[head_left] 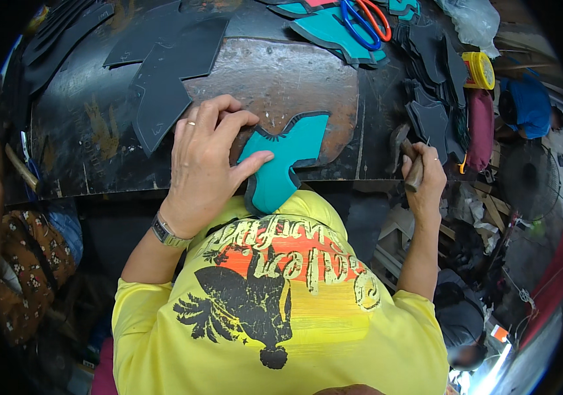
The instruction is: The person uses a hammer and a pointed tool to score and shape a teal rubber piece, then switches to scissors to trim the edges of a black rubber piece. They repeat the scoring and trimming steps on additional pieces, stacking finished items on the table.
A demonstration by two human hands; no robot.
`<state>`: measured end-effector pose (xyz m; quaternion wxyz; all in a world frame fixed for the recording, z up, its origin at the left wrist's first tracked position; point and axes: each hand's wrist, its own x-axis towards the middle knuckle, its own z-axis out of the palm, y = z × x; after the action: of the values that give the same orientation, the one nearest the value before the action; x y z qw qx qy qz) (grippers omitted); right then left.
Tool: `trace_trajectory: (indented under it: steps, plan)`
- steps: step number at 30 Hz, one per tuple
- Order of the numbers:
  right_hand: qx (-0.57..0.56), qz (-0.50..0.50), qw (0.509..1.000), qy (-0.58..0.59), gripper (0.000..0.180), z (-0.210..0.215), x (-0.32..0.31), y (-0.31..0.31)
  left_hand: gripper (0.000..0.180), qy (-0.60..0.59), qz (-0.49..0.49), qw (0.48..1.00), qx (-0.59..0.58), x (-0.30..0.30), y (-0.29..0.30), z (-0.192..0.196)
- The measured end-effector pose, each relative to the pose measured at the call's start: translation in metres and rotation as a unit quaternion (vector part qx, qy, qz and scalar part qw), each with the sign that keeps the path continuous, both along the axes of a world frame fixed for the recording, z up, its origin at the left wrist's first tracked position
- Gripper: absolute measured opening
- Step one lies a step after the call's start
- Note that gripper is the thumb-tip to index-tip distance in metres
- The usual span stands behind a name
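Teal piece (278, 158) with a black edge lies in front of the person, partly on a worn brown board (281, 66), its lower end reaching past the table's front edge toward the yellow shirt (281, 355). The left hand (205, 148) has its thumb laid on the piece, with the other fingers bent near its upper left edge; whether they pinch it, I cannot tell. A ring and a wristwatch (169, 234) are on that side. The right hand (429, 174), well apart from the piece, is closed around the handle of a hammer (415, 176). Under the board spreads a dark table (116, 164). Flat black pieces (182, 72) lie to the left, overlapping the board, with more black strips (64, 36) at the far left corner. Beyond the board, scissors (368, 46) with blue and red handles rest on other teal pieces (327, 34). Stacked black cutouts (426, 105) line the right, beside a yellow tub (479, 70) and a dark red roll (480, 125). Farther out are a fan (530, 181), a person in blue (528, 108) and, at left, someone in flowered brown clothing (37, 276).
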<state>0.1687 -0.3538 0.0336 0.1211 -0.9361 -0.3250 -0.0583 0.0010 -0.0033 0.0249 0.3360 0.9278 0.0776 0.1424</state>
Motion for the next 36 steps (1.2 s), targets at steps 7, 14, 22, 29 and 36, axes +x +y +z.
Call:
trace_trajectory:
  steps: [7,14,22,29,36]
  plan:
    - [0.234,-0.072,0.943,0.226,0.036,0.037,-0.028,0.069,0.05,0.001,-0.004,1.0,0.011,0.001,0.002,-0.004]
    - [0.254,0.182,0.934,0.172,0.046,0.031,-0.035,0.126,0.064,-0.007,0.011,1.0,-0.004,0.002,-0.002,-0.005]
    - [0.141,0.11,0.938,0.298,0.037,0.049,-0.045,0.133,0.065,-0.006,0.016,1.0,-0.019,0.0,0.0,-0.007]
    - [0.175,0.157,0.943,0.236,0.035,0.026,-0.047,0.127,0.052,-0.001,0.004,1.0,0.011,0.0,0.001,-0.002]
    - [0.257,0.078,0.94,0.208,0.028,0.031,-0.043,0.131,0.049,-0.005,-0.001,1.0,0.014,0.002,0.001,0.001]
